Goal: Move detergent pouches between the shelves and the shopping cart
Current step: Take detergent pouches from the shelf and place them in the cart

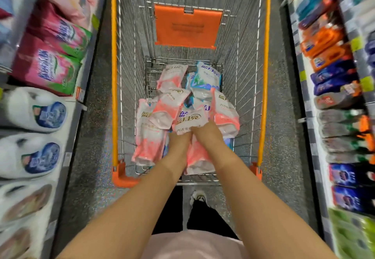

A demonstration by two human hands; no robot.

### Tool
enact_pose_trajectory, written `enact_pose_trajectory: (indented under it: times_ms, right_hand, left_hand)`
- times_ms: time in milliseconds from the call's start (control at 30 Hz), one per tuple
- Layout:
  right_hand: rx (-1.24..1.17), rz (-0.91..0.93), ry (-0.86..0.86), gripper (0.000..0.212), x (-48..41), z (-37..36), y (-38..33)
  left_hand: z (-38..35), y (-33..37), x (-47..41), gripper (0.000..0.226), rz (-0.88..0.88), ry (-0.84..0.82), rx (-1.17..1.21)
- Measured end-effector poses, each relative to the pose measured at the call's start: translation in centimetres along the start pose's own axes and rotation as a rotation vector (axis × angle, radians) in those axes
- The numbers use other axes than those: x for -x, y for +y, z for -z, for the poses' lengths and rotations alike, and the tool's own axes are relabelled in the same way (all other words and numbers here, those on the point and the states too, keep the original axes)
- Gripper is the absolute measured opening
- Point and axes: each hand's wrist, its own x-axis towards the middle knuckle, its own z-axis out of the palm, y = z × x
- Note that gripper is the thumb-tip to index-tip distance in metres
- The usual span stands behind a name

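Observation:
A wire shopping cart (263, 76) with orange rails stands in front of me, holding several pink-and-white detergent pouches and a blue-and-white pouch (207, 76) at the far end. Both my hands reach down into the near part of the basket. My left hand (179, 141) and my right hand (207, 131) together hold one pink-and-white pouch (190, 121) at its lower edge, fingers hidden beneath it. More pink pouches (146, 137) lie to the left and under my wrists.
Shelves line both sides of the narrow aisle. On the left are pink detergent bags (46, 70) and white jugs (34, 110). On the right are orange, blue and grey bottles (328, 55). An orange child-seat flap (186, 27) hangs in the cart's far end.

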Motion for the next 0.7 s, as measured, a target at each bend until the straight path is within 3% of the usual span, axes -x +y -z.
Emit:
enact_pose_trajectory:
  times_ms: [133,267,333,467,700]
  right_hand:
    - [-0.14,0.062,0.084,0.058,3.4,2.0,0.7]
    - [-0.237,0.226,0.177,0.059,8.2,5.2,0.4]
    - [-0.252,0.337,0.193,0.059,11.2,6.6,0.3]
    - [-0.355,0.58,0.218,0.053,18.1,8.6,0.2]
    - [-0.473,1.0,0.206,0.058,30.4,8.8,-3.6]
  left_hand:
    - [-0.4,0.4,3.7,0.015,-0.167,-0.043,0.118]
    - [-0.4,0.8,8.5,0.035,-0.328,-0.021,0.154]
    - [0.0,0.9,11.6,0.038,-0.399,-0.025,0.196]
    - [1.8,1.1,17.6,0.023,-0.557,-0.046,0.278]
    - [8.5,3.6,28.4,0.038,-0.969,0.038,0.314]
